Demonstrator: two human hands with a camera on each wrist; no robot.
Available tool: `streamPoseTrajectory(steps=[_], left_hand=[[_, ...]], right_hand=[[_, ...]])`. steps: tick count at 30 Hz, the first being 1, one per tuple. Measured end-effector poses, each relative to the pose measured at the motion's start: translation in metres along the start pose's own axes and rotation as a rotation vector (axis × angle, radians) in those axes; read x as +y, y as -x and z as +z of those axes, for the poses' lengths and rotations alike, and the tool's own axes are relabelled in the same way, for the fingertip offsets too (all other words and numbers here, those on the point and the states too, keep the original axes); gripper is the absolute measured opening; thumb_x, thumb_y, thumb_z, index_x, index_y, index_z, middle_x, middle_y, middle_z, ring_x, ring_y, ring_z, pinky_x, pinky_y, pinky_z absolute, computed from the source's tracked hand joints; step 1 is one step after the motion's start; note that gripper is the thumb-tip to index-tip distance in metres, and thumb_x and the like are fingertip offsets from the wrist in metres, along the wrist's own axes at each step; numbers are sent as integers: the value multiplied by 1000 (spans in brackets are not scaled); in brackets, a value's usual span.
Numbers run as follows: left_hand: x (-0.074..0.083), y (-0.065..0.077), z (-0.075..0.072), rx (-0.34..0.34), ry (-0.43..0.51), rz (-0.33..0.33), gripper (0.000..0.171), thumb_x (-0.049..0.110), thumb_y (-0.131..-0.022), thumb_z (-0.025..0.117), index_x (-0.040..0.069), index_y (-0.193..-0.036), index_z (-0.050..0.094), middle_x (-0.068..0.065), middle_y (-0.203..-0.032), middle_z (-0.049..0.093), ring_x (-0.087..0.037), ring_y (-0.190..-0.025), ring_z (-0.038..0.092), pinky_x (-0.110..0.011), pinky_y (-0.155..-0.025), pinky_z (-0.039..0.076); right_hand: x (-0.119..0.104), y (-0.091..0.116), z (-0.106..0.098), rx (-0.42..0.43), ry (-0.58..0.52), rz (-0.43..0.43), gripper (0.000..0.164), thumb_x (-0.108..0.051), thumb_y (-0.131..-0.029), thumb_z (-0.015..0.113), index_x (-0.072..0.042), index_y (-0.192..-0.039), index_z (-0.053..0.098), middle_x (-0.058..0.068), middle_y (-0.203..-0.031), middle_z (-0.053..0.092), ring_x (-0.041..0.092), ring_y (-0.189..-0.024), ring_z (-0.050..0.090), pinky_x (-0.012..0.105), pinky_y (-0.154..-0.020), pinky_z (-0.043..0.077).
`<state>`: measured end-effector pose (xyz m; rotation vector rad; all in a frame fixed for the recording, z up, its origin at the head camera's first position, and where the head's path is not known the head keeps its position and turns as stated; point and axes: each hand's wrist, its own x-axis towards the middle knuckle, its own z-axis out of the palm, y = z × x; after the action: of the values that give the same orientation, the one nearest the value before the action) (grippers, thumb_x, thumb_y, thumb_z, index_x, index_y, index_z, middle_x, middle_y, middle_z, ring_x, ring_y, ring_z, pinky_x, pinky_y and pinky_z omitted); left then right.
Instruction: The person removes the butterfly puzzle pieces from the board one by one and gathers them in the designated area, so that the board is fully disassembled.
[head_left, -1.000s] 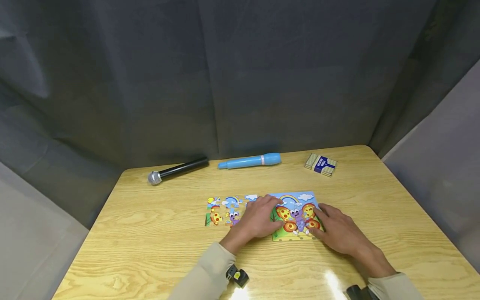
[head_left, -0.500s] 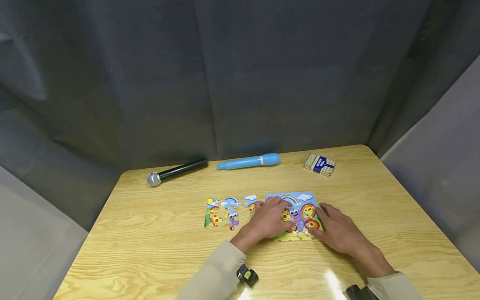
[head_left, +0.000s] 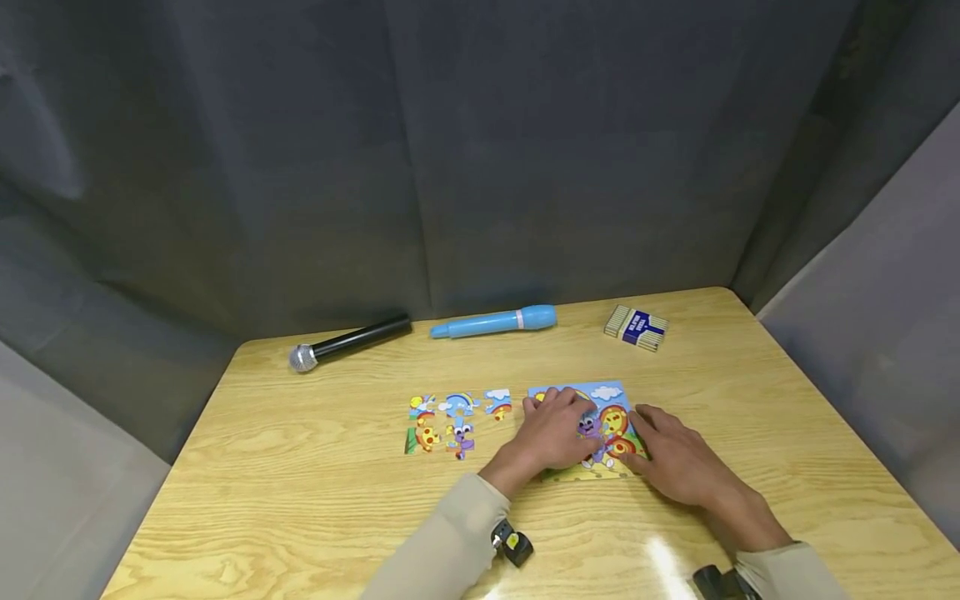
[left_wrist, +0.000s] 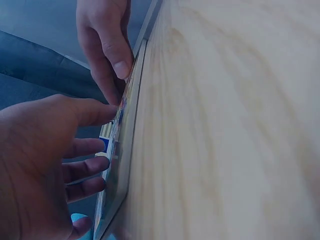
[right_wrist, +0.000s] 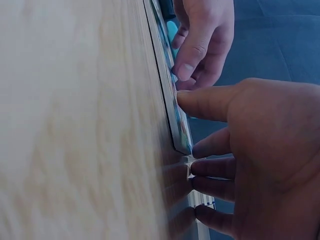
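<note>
A flat butterfly puzzle board [head_left: 609,468] lies on the wooden table in front of the person. My left hand [head_left: 551,429] reaches across its left half with fingers loosely extended, thumb and fingertips at the picture surface. On the right, my right hand [head_left: 678,454] rests against the board's edge, its thumb on the picture; in the right wrist view its fingers [right_wrist: 215,185] extend straight past the board's corner. Part of the butterfly is hidden under the left hand. Left of the board lie separate puzzle pieces [head_left: 461,435] in loose rows.
Along the table's back lie a black microphone [head_left: 360,340] with a silver head and a blue microphone-shaped stick [head_left: 495,323]. A bundle of thin sticks in a blue band [head_left: 636,327] lies at the back right. Dark cloth [head_left: 480,167] hangs behind the table [head_left: 300,500].
My left hand has slid right over the board, uncovering the third top puzzle piece and the board's upper left corner. The right hand has stayed at the board's right edge.
</note>
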<state>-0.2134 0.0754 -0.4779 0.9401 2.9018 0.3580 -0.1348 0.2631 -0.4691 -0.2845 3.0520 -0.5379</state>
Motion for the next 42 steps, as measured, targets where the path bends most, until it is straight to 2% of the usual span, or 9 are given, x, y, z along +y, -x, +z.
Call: streamPoseTrajectory(steps=[7,16,21,24,27,32,37,42], left_hand=[[4,-3,0,-29,-8,-22,50,58,-85,63,36,-130,58,12,-125,52,-10,-113,43,-37,-81,27],[8,-9,0,-54,63,-55,43,54,-82,69,35,-120,64,9,-119,51,-12,-109,40,-36,-81,26],[8,-10,-1,-61,87,-81,42,53,-81,71,34,-117,62,9,-119,53,-12,-109,42,-36,-83,27],[9,-10,-1,-50,109,-83,42,50,-80,73,33,-116,60,12,-116,54,-10,-109,44,-37,-86,28],[11,-10,-1,-24,128,-69,41,46,-78,76,32,-113,59,15,-104,57,-7,-106,48,-40,-89,30],[14,-11,0,23,113,-46,43,44,-73,80,31,-110,61,20,-84,55,-3,-95,53,-36,-82,31],[14,-13,2,43,84,-51,44,44,-71,80,32,-110,63,21,-82,56,-1,-92,55,-33,-77,30],[11,-12,4,45,104,-53,43,46,-72,79,33,-111,64,20,-87,57,-2,-93,54,-34,-79,30]], right_hand=[[2,-2,0,-16,-17,21,68,-35,-91,63,4,-142,42,28,-144,38,49,-130,38,64,-98,36],[2,-3,-1,-5,-16,18,67,-34,-89,66,5,-139,46,28,-142,41,48,-128,40,63,-100,35],[0,-4,-1,-12,-18,22,67,-33,-89,67,6,-139,46,29,-142,41,48,-129,39,63,-101,35],[0,-3,-2,-8,-17,21,67,-33,-89,67,6,-139,46,29,-142,41,48,-129,39,63,-101,35],[0,-3,-2,-7,-18,20,66,-33,-89,67,6,-139,46,29,-142,41,48,-129,39,63,-101,34],[0,-2,-2,-14,-21,26,66,-33,-89,67,5,-139,46,29,-142,41,49,-129,39,64,-101,34],[0,-1,-2,-15,-19,22,66,-32,-89,66,5,-139,46,29,-142,40,49,-130,38,64,-101,33],[1,-1,-1,-16,-18,25,66,-33,-89,66,5,-139,46,29,-143,40,49,-130,38,64,-100,34]])
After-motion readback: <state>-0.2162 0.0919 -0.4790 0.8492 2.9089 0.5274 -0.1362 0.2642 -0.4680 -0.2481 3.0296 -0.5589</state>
